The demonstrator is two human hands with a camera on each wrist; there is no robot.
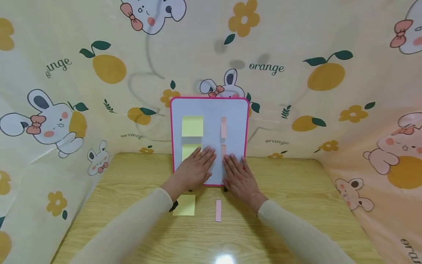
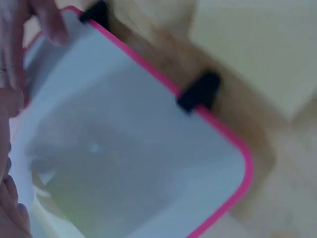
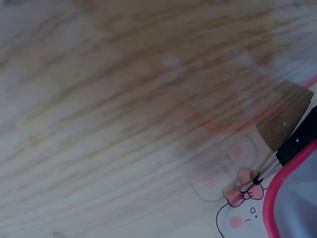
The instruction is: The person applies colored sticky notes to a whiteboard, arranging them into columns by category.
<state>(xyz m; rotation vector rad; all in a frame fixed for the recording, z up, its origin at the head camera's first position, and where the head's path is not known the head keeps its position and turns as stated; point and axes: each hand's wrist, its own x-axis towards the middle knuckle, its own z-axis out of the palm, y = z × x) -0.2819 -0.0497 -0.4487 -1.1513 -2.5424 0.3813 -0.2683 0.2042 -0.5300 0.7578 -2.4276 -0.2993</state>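
A small whiteboard [image 1: 212, 110] with a pink rim stands upright on the table. It bears an upper yellow sticky note [image 1: 192, 126] and a lower yellow sticky note [image 1: 188, 151], plus an upper pink strip [image 1: 223, 127] and a lower pink strip [image 1: 223, 149]. My left hand [image 1: 193, 169] lies flat with straight fingers over the lower yellow note, covering much of it. Straight fingers of my right hand [image 1: 240, 179] rest on the board at the lower pink strip, hiding its bottom part. In the left wrist view the lower yellow note [image 2: 57, 218] shows a raised, curled edge.
On the table [image 1: 287, 205], in front of the board, lie a yellow sticky note pad [image 1: 185, 205] and a pink strip [image 1: 218, 211]. Black feet [image 2: 200, 91] hold the board's bottom edge. A patterned cloth [image 1: 184, 55] hangs behind and at both sides.
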